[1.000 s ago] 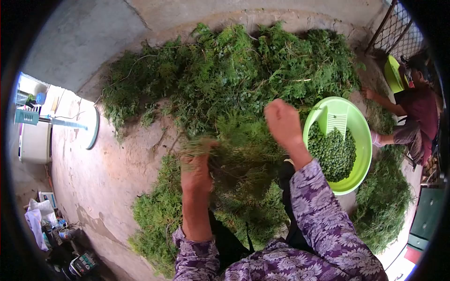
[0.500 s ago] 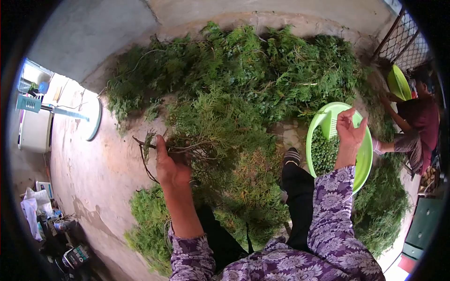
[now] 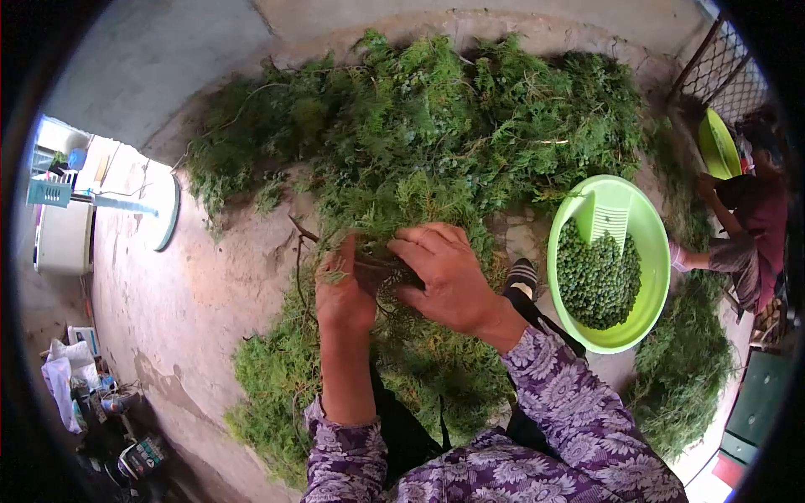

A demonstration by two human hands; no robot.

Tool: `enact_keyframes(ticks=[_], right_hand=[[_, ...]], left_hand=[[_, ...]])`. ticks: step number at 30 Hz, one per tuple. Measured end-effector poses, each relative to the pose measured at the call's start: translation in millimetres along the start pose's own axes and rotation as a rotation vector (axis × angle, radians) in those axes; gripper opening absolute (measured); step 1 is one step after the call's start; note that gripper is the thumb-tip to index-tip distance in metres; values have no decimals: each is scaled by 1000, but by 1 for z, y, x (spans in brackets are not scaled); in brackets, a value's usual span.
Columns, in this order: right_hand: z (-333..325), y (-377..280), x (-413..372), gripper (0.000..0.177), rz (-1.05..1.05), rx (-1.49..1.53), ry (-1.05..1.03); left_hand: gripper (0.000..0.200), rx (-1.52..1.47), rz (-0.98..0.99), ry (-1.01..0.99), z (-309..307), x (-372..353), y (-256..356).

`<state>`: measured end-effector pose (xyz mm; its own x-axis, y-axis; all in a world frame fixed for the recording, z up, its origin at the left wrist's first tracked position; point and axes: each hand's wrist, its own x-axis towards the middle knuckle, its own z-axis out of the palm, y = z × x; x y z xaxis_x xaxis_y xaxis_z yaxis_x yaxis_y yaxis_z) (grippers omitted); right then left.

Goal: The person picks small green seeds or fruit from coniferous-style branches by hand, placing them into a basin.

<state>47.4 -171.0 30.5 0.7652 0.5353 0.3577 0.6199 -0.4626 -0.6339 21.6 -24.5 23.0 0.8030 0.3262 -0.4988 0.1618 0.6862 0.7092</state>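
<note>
A leafy evergreen branch with a bare brown stem is held in my left hand, whose fingers are wrapped round it. My right hand is beside it, fingers curled at the branch's twigs; what lies between its fingertips is hidden. To the right stands a light green basin with a ribbed washboard section, holding many small green berries. A large heap of cut evergreen branches lies beyond my hands, and more green sprigs lie below them.
Another person sits at the far right near a second green basin and a wire mesh panel. A fan with a round base stands at the left. Bags and clutter lie at lower left. My shoe is beside the basin.
My right hand has moved left from over the basin to the branch, and its fingers have curled. My left hand has shifted slightly right with the branch.
</note>
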Motion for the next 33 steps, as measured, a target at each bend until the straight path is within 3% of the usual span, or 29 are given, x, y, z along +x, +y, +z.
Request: enact_keyframes(ticks=[4, 6, 10, 13, 15, 19, 22, 24, 27, 29, 31, 33], right_hand=[[-4, 14, 2, 32, 30, -2, -46], [-10, 21, 0, 21, 29, 16, 40], [-15, 28, -1, 22, 35, 93, 126], [-23, 31, 0, 19, 49, 113, 79], [-25, 34, 1, 17, 85, 137, 33], [-26, 29, -1, 16, 155, 191, -19], [-23, 24, -1, 16, 115, 307, -12], [-29, 18, 1, 15, 184, 399, -35], [-40, 25, 1, 15, 345, 622, -96], [-49, 27, -1, 12, 355, 642, -98], [-59, 27, -2, 9, 349, 810, 68], [-71, 41, -6, 7, 419, 978, 141]], left_hand=[[19, 193, 118, -154, 8, 0, -6], [28, 302, 112, -249, 14, -6, -8], [37, 258, 109, -272, 7, -4, -11], [41, 263, 260, -353, -1, 3, -15], [39, 308, 178, -185, 8, -4, -10], [39, 306, 278, -214, 5, 4, -21], [41, 430, 439, -168, 7, 8, -22], [47, 862, 739, -159, 10, 5, -13], [56, 1024, 758, -49, 12, 2, -3], [55, 932, 705, -4, -3, 12, 0], [54, 843, 654, 35, -15, 16, 10], [42, 1008, 641, 292, -23, 19, 24]])
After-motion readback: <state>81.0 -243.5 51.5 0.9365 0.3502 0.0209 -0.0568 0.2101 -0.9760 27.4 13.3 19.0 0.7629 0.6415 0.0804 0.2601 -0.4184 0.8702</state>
